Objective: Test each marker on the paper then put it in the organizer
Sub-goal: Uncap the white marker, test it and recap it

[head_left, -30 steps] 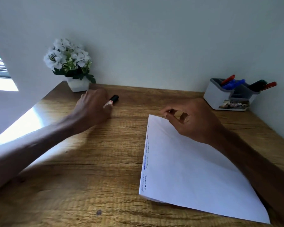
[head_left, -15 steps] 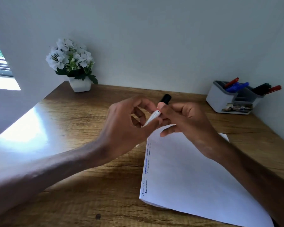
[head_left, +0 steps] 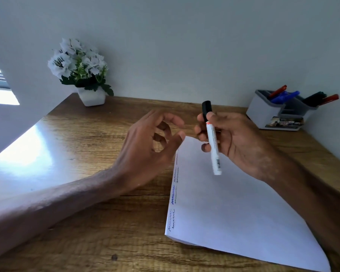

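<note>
A white-barrelled marker with a black cap (head_left: 212, 138) is held in the right hand (head_left: 234, 140), above the far corner of a white sheet of paper (head_left: 243, 209) that lies on a wooden table (head_left: 77, 146). The marker's long axis runs nearly upright in the view, tilted slightly: the black cap points up and away towards the wall, and the flat white end points down towards the paper, lower and a little to the right. The cap is seen still fitted. The right grip is closed around the barrel just below the cap, with the thumb pressed at the cap's base and the fingers curled behind.

The left hand (head_left: 151, 146) is held just beside the marker, apart from it, its grip released, fingers loosely spread and nothing in it.

Short wavy test scribbles in blue and dark ink are seen along the paper's left edge. At the far right of the table, a grey and white desk organizer (head_left: 271, 112) is set against the wall, with red, blue and dark markers standing in it. A white pot of white flowers (head_left: 81, 71) is placed at the far left.

Half a second earlier, the marker was pinched between both hands; now it has been passed wholly to the right hand, and the left has been drawn back.
</note>
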Demonstrator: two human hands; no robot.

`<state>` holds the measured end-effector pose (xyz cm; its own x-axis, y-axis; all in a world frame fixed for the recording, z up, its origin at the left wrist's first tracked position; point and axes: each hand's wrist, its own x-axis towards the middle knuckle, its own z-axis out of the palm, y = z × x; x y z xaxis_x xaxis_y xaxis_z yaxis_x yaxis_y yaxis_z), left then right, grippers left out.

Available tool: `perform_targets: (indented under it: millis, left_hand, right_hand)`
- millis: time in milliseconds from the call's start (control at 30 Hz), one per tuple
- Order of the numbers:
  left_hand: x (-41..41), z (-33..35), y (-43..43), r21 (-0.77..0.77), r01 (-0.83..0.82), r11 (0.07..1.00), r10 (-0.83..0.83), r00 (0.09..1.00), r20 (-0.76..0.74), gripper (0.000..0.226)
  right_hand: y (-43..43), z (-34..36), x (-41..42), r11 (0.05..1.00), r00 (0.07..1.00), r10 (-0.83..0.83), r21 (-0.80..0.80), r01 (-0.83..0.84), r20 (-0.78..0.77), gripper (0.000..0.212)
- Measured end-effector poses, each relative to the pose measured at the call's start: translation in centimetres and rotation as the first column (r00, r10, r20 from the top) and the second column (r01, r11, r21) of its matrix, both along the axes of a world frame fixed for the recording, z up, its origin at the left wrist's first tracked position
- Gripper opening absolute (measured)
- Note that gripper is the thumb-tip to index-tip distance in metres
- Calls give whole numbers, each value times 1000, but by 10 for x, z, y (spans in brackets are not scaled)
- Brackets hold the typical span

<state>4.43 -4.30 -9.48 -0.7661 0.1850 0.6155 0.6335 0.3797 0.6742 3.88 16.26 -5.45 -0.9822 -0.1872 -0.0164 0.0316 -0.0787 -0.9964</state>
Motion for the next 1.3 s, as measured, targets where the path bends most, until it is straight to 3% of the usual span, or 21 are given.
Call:
perform_targets:
  millis: [100,233,400,567,800,1200,1267,1300]
  left_hand:
    - [-4,-4,-1,-12,4,1000,-4,1000,0,31]
    - [-6,-9,-2,-80,6,997,-8,999,-31,43]
    - [-6,-10,-1,-202,37,979,-58,993,-104,50]
    - [-7,-12,-1,-323,83,943,-139,978,-154,42]
    - [-7,-12,-3,-350,93,932,-165,969,-182,43]
    - [-13,-16,-9,-494,-4,870,-123,967,-224,44]
    - [-13,-16,-9,-506,-47,861,-73,974,-215,41]
    - [-14,-16,-10,-506,-74,859,-36,978,-204,38]
  right_hand:
    - [-2,-6,-2,990,998,17,142,-7,-66,23]
    - [-2,-14,1,863,952,65,496,97,-299,21]
    - [-7,-22,2,719,893,153,667,194,-424,21]
    - [-12,-27,3,679,869,214,708,195,-445,22]
    - [-12,-24,6,624,838,275,751,218,-471,24]
    - [-11,-23,6,535,849,306,816,221,-430,34]
    - [-7,-24,7,539,873,262,813,220,-410,27]
    - [-4,-24,5,584,885,224,783,213,-408,16]
